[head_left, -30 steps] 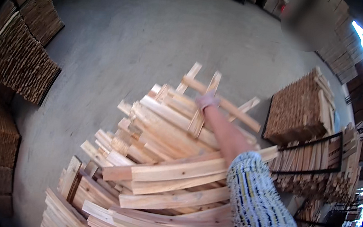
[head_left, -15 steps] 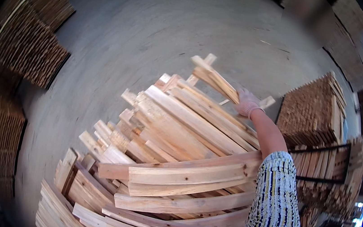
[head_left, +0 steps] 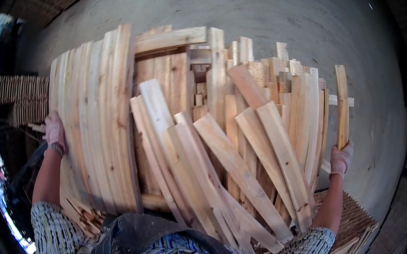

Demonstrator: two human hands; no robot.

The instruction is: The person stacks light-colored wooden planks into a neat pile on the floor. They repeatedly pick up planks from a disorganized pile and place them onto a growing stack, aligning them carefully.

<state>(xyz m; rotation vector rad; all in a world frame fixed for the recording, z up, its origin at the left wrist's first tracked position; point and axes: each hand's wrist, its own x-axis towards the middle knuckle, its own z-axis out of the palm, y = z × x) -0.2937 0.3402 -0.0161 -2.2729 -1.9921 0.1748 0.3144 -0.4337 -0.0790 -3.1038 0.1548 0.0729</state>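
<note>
Right grip (head_left: 341, 158) closed around near end of narrow slat (head_left: 340, 106), just beyond right side of board pile (head_left: 289, 132); left grip (head_left: 54, 132) at outer side of plank row (head_left: 96, 114), closure unclear. Compared with half-second earlier: left grip newly in view, so wood now tended at both sides. Slat pale yellowish-brown, straight, jutting over grey floor (head_left: 373, 132).

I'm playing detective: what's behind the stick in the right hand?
Behind the stick: grey floor, and a pale board showing on both sides. The part right behind the stick is covered.
</note>
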